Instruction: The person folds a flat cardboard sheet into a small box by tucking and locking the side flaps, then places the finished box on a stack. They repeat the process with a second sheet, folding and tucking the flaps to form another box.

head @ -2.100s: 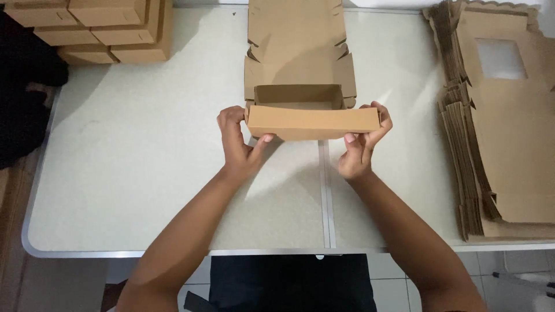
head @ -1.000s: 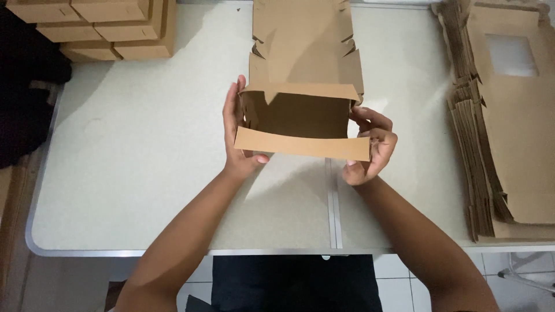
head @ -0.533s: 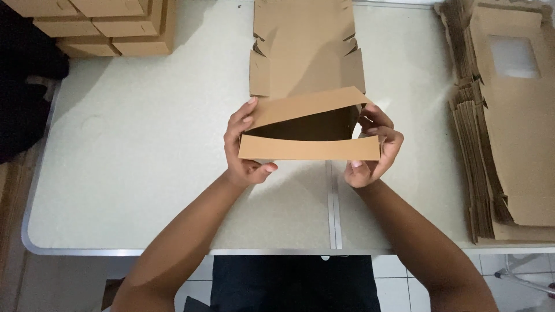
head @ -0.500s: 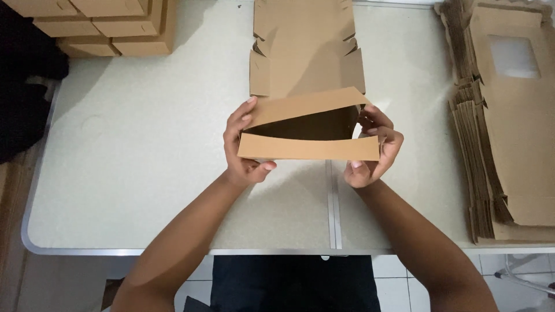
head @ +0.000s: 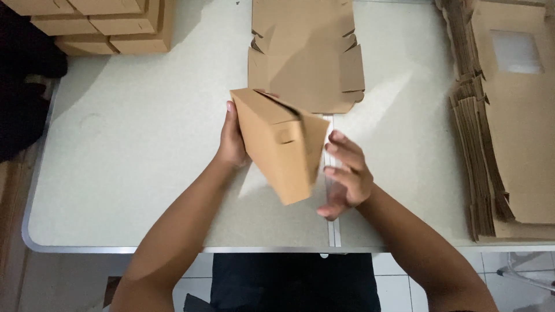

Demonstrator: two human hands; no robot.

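A folded brown cardboard box point(head: 280, 144) is tilted on end above the white table point(head: 133, 156). My left hand point(head: 231, 141) grips its left side. Just to the box's right hovers my right hand point(head: 346, 173), fingers spread, apart from the cardboard. Behind the box a flat unfolded box blank point(head: 306, 55) lies on the table.
A tall stack of flat box blanks point(head: 509, 127) with a clear window on top lies at the right. Finished closed boxes point(head: 98, 23) are piled at the far left corner. The table's near edge point(head: 173, 249) runs just before my body.
The box lid has been folded shut and the box swung round onto its end. My right hand has let go of it and opened.
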